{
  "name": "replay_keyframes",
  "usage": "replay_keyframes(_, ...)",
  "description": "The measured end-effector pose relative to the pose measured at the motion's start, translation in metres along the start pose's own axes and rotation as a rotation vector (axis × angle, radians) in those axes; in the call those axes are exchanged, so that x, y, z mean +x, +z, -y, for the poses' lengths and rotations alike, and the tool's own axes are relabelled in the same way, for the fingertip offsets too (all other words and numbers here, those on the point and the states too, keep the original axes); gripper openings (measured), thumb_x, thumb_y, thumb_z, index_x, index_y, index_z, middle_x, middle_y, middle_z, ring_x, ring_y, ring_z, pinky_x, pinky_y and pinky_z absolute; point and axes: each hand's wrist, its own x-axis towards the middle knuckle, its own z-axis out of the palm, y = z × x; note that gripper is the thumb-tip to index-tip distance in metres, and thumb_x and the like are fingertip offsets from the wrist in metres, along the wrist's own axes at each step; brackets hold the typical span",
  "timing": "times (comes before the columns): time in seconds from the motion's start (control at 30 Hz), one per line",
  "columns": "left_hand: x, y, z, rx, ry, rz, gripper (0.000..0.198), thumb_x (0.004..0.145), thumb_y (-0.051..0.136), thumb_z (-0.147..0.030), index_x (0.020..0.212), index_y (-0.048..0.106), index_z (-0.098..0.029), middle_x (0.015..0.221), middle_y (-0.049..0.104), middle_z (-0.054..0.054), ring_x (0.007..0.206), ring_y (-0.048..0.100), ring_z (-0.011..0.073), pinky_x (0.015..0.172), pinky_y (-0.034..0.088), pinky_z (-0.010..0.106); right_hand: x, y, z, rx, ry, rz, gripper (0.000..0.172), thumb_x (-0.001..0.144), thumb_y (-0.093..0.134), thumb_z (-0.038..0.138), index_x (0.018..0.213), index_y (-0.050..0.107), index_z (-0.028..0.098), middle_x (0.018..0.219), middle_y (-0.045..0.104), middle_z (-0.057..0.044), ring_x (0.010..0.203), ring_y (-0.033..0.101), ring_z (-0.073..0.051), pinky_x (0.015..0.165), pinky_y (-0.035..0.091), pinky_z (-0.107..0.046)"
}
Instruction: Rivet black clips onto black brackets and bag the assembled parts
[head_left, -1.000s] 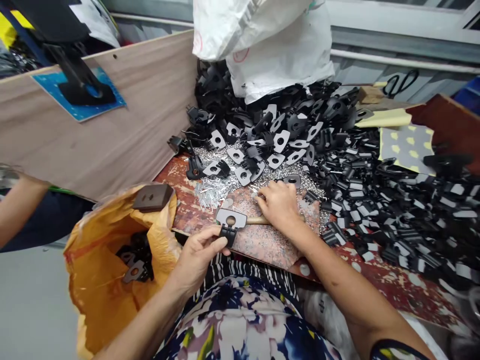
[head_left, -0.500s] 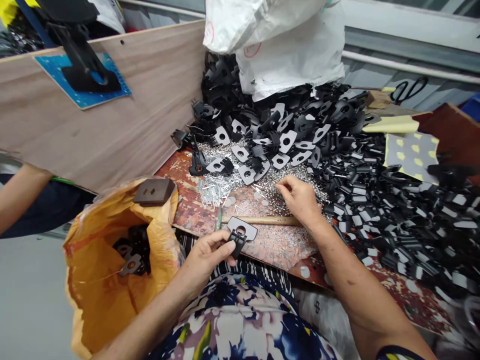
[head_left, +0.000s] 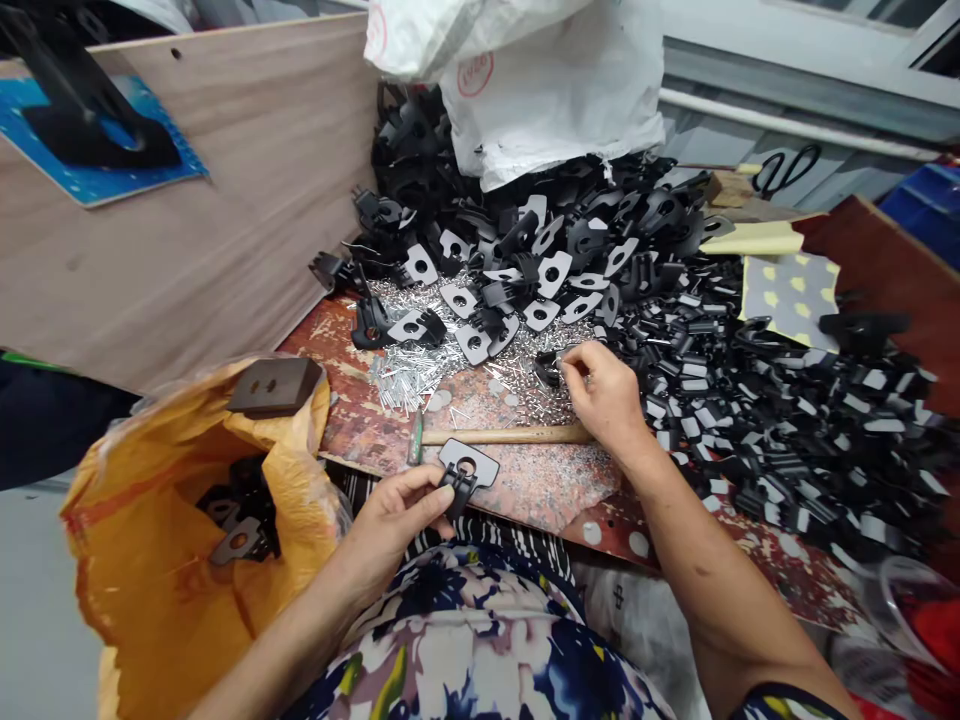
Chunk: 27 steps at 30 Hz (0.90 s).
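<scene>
Between the thumb and fingers of my left hand (head_left: pixel 409 508) is a black plastic clip (head_left: pixel 459 490) with a flat grey plate that has a round hole. It is held just above the table's front edge. My right hand (head_left: pixel 606 395) is pinched closed over the heap of small silver pins (head_left: pixel 409 375). A small black piece (head_left: pixel 550 368) sits right at its fingertips; whether they grip it or something tinier is hidden. A hammer (head_left: pixel 502 436) with a wooden handle and green head lies between the hands, its handle end passing under my right wrist.
Black clips with grey plates (head_left: pixel 553 273) are heaped at the back below a white sack (head_left: pixel 555 100). Small black parts (head_left: pixel 750 420) cover the right side. An orange sack (head_left: pixel 150 560) stands open at left, a brown block (head_left: pixel 274 387) on its rim. A wooden board (head_left: pixel 247 190) rises behind.
The view has shifted slightly to the right. A black piece now shows beside my right fingertips, where only pins showed before. My left hand keeps its hold on the clip.
</scene>
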Motion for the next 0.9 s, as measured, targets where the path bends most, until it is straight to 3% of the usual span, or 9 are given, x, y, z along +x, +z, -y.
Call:
replay_keyframes(0.13, 0.002, 0.003, -0.002, -0.002, 0.027, -0.006, 0.029, 0.083, 0.076, -0.044, 0.078, 0.068, -0.017, 0.079, 0.060, -0.001, 0.057, 0.059, 0.0103, 0.058, 0.043, 0.024, -0.015, -0.002, 0.035, 0.138, -0.148, 0.121, 0.014, 0.099, 0.052, 0.017, 0.093, 0.064, 0.023, 0.093, 0.067, -0.004, 0.087, 0.064, -0.018, 0.079, 0.053, -0.035)
replay_keyframes(0.27, 0.007, 0.012, -0.008, 0.086, 0.098, -0.005, 0.037, 0.083, 0.075, -0.047, 0.065, 0.062, -0.017, 0.065, 0.050, -0.004, 0.053, 0.053, 0.0107, 0.053, 0.042, 0.023, -0.044, 0.000, 0.082, 0.187, -0.332, 0.337, 0.017, 0.102, 0.051, 0.018, 0.104, 0.067, 0.026, 0.099, 0.071, -0.004, 0.090, 0.067, -0.019, 0.078, 0.058, -0.036)
replay_keyframes(0.4, 0.008, 0.014, -0.012, 0.191, 0.169, -0.054, 0.039, 0.080, 0.077, -0.044, 0.057, 0.059, -0.017, 0.060, 0.047, -0.003, 0.056, 0.045, 0.0113, 0.048, 0.039, 0.021, -0.064, 0.002, 0.110, 0.270, -0.327, 0.457, 0.025, 0.102, 0.049, 0.014, 0.118, 0.065, 0.024, 0.109, 0.073, -0.006, 0.095, 0.069, -0.019, 0.082, 0.060, -0.037)
replay_keyframes(0.57, 0.005, 0.005, -0.004, 0.162, 0.207, -0.145, 0.035, 0.078, 0.078, -0.039, 0.058, 0.059, -0.018, 0.062, 0.043, -0.003, 0.056, 0.039, 0.0107, 0.046, 0.036, 0.020, -0.064, 0.016, 0.108, 0.526, -0.186, 0.418, 0.027, 0.098, 0.052, 0.011, 0.114, 0.068, 0.025, 0.102, 0.076, -0.002, 0.091, 0.072, -0.017, 0.081, 0.061, -0.035)
replay_keyframes(0.7, 0.003, -0.003, 0.000, 0.140, 0.227, -0.223, 0.036, 0.075, 0.078, -0.033, 0.055, 0.052, -0.018, 0.064, 0.042, -0.003, 0.057, 0.038, 0.0101, 0.047, 0.034, 0.019, -0.037, 0.039, 0.088, 0.562, 0.049, 0.404, 0.017, 0.095, 0.056, 0.015, 0.099, 0.070, 0.024, 0.092, 0.075, 0.001, 0.082, 0.071, -0.014, 0.075, 0.059, -0.031)
replay_keyframes(0.77, 0.002, -0.005, 0.001, 0.113, 0.212, -0.221, 0.034, 0.076, 0.076, -0.033, 0.055, 0.053, -0.018, 0.062, 0.043, -0.004, 0.054, 0.039, 0.0096, 0.046, 0.035, 0.019, -0.019, 0.053, 0.081, 0.373, 0.009, 0.377, 0.019, 0.095, 0.052, 0.014, 0.094, 0.069, 0.022, 0.086, 0.073, 0.000, 0.076, 0.067, -0.014, 0.072, 0.055, -0.031)
replay_keyframes(0.9, 0.000, -0.007, -0.002, -0.013, 0.158, -0.216, 0.026, 0.074, 0.074, -0.033, 0.058, 0.059, -0.018, 0.058, 0.045, -0.004, 0.050, 0.040, 0.0088, 0.043, 0.036, 0.019, 0.004, 0.082, 0.087, -0.009, -0.247, 0.475, 0.009, 0.093, 0.062, 0.026, 0.092, 0.066, 0.018, 0.087, 0.069, -0.009, 0.080, 0.061, -0.021, 0.075, 0.051, -0.037)
